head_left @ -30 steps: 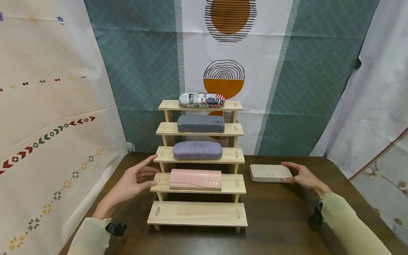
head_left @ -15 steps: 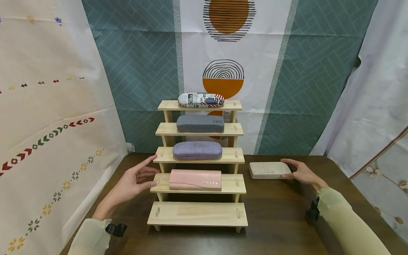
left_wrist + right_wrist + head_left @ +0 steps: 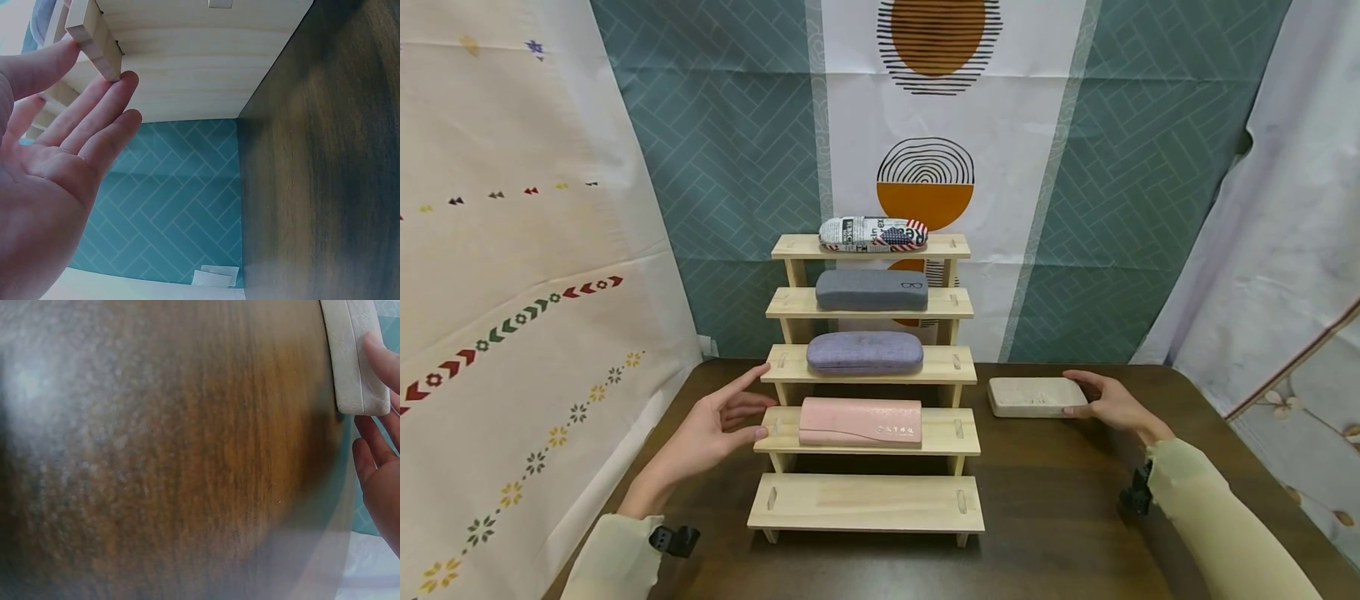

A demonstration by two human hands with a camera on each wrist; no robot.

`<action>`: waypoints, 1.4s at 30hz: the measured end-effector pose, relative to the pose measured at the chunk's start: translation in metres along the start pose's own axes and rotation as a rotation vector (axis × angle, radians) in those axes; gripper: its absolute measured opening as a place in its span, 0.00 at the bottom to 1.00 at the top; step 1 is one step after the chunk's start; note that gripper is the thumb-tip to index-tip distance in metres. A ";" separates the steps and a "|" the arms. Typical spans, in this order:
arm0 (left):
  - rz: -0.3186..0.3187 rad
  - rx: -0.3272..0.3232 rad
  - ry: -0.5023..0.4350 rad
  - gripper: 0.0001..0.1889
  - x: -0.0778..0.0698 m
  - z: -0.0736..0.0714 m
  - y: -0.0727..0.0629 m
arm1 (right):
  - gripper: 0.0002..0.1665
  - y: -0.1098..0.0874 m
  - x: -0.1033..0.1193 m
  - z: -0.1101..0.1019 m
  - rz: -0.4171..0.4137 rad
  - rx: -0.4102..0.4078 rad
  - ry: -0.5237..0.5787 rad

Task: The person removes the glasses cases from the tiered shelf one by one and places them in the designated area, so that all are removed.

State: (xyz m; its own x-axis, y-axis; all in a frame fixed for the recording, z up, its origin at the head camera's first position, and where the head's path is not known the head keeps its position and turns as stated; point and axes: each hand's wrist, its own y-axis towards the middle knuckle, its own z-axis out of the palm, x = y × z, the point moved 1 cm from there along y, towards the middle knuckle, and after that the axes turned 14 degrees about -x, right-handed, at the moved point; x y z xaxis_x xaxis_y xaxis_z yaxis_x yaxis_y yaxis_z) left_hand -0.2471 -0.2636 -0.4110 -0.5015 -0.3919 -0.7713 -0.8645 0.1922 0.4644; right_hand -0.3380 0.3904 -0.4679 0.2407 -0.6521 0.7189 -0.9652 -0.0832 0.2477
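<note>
On the table right of the wooden shelf, my right hand point(image 3: 1108, 402) pinches the right end of a cream glasses case point(image 3: 1030, 397), thumb in front and fingers behind. In the right wrist view the case point(image 3: 356, 356) lies flat, with the thumb against its side. My left hand point(image 3: 707, 433) touches the left ends of the shelf's point(image 3: 865, 502) middle boards with spread, lightly bent fingers. In the left wrist view, thumb and fingertips of that hand point(image 3: 69, 144) meet a board's end. A pink case point(image 3: 857, 421), a purple case point(image 3: 865, 352), a grey case point(image 3: 872, 290) and a newsprint-patterned case point(image 3: 872, 235) occupy the upper tiers.
The bare lowest board is at the front of the shelf. Dark wooden table point(image 3: 1052, 517) surrounds it. Patterned cloths hang behind and on both sides, the teal-and-white one point(image 3: 730, 183) at the back.
The right hand and the cream case have shifted slightly away, toward the back of the table. My left hand stays in place at the shelf.
</note>
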 end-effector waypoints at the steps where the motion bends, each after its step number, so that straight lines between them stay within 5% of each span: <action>1: 0.003 -0.001 0.000 0.48 0.000 0.000 0.000 | 0.46 0.000 0.000 0.000 0.001 0.000 0.004; 42: -0.012 -0.001 0.008 0.48 0.000 0.000 0.000 | 0.45 -0.004 -0.003 -0.001 0.007 0.002 0.010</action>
State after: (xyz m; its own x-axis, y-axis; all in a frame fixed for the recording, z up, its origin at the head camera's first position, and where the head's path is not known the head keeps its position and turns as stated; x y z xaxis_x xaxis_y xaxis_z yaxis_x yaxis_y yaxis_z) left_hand -0.2468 -0.2638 -0.4114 -0.4910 -0.4017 -0.7731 -0.8703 0.1869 0.4556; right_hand -0.3345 0.3932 -0.4704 0.2348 -0.6451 0.7272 -0.9671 -0.0797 0.2415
